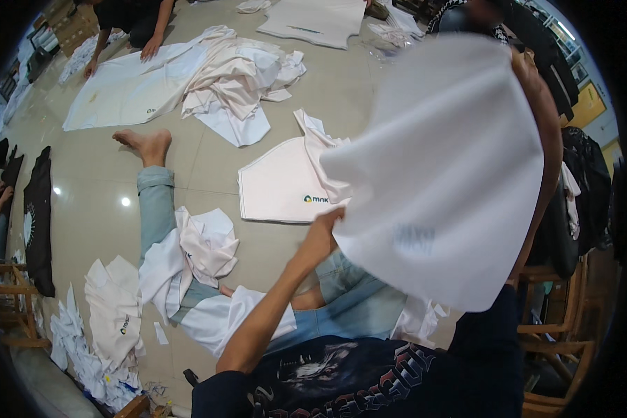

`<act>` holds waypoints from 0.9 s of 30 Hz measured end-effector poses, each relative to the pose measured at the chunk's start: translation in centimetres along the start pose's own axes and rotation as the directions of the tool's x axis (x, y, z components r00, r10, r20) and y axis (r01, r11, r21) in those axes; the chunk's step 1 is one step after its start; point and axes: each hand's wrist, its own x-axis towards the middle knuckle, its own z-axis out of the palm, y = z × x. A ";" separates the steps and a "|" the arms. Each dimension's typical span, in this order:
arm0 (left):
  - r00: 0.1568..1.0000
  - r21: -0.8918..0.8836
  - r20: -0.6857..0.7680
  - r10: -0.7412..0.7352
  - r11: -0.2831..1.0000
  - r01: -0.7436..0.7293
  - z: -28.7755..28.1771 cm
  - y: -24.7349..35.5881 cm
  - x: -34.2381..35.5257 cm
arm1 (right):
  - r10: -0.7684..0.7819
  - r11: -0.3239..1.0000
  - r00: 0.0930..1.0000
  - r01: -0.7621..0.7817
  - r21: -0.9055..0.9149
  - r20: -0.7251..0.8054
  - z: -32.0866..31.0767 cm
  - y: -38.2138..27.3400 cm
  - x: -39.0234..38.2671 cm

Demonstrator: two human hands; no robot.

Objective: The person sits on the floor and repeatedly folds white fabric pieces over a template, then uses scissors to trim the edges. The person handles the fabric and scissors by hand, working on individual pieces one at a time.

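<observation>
A large white fabric panel (446, 153) hangs raised in front of me on the right, blurred by motion, with a faint blue print showing through. My left hand (324, 230) pinches its lower left edge. My right hand (524, 64) grips the upper right corner, its fingers partly hidden by the cloth. Below and left of the panel, a neat stack of off-white fabric pieces (275, 184) with a small printed logo lies on the floor. One crumpled piece (320, 150) rests over the stack's right side.
White cloth pieces (209, 244) lie over my outstretched leg (158, 209). At lower left are more fabric pieces (115, 306) and scraps (83, 355). A person (136, 21) spreads a long white cloth (125, 87) beside a heap (237, 83). Wooden stools (557, 334) stand at right.
</observation>
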 end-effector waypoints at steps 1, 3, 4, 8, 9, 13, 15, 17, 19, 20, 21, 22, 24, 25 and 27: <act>0.997 0.064 0.068 -0.036 0.997 0.032 1.0 -1.2 -1.4 | 0.230 0.962 0.971 -0.219 0.162 -0.058 0.5 -1.5 -1.9; 0.940 0.293 0.251 -0.229 0.944 0.152 1.4 0.1 -3.9 | 0.561 0.724 0.828 -0.480 0.495 -0.017 -1.2 0.8 -7.3; 0.888 0.413 0.316 -0.333 0.891 0.187 0.9 1.0 -4.8 | 0.643 0.564 0.764 -0.524 0.638 0.059 -2.3 4.2 -10.3; 0.864 -0.127 0.310 -0.396 0.884 0.450 2.0 3.5 -5.9 | 0.821 0.540 0.551 -0.668 0.512 -0.147 -2.0 1.8 -13.2; 0.881 -0.246 0.338 -0.330 0.873 0.421 3.3 4.6 -5.2 | 0.829 0.487 0.558 -0.684 0.543 -0.039 -2.4 1.1 -13.1; 0.882 -0.697 0.415 -0.221 0.546 0.465 7.8 7.4 -1.8 | 0.618 0.607 0.673 -0.737 0.298 0.406 2.3 -0.1 -14.1; 0.886 -0.821 0.424 -0.186 0.334 0.463 8.8 9.0 -1.3 | 0.414 0.694 0.747 -0.629 0.351 0.520 8.4 -2.4 -15.7; 0.887 -0.868 0.418 -0.195 0.204 0.453 9.4 8.1 -1.3 | 0.348 0.759 0.673 -0.611 0.225 0.652 14.1 -5.5 -16.9; 0.903 -0.898 0.351 -0.247 0.185 0.400 8.3 6.4 -1.1 | 0.324 0.823 0.630 -0.555 0.117 0.706 18.6 -7.6 -18.5; 0.909 -0.907 0.313 -0.275 0.199 0.372 7.6 5.4 -1.1 | 0.349 0.810 0.708 -0.557 0.182 0.614 21.3 -8.6 -19.9; 0.919 -0.912 0.257 -0.299 0.239 0.333 6.3 4.4 -1.0 | 0.359 0.801 0.781 -0.539 0.261 0.511 23.3 -9.0 -20.5; 0.929 -0.919 0.199 -0.312 0.270 0.287 5.0 3.7 -1.2 | 0.360 0.811 0.778 -0.534 0.239 0.514 24.4 -9.6 -20.3; 0.942 -0.916 0.094 -0.323 0.341 0.209 2.3 2.7 -1.7 | 0.371 0.820 0.767 -0.535 0.202 0.524 26.2 -10.7 -19.8; 0.946 -0.916 0.048 -0.319 0.364 0.170 1.3 2.3 -2.0 | 0.351 0.820 0.778 -0.524 0.230 0.521 26.6 -11.0 -19.9; 0.951 -0.909 -0.016 -0.310 0.399 0.116 -0.1 1.6 -2.4 | 0.325 0.818 0.794 -0.508 0.269 0.513 26.7 -11.1 -20.1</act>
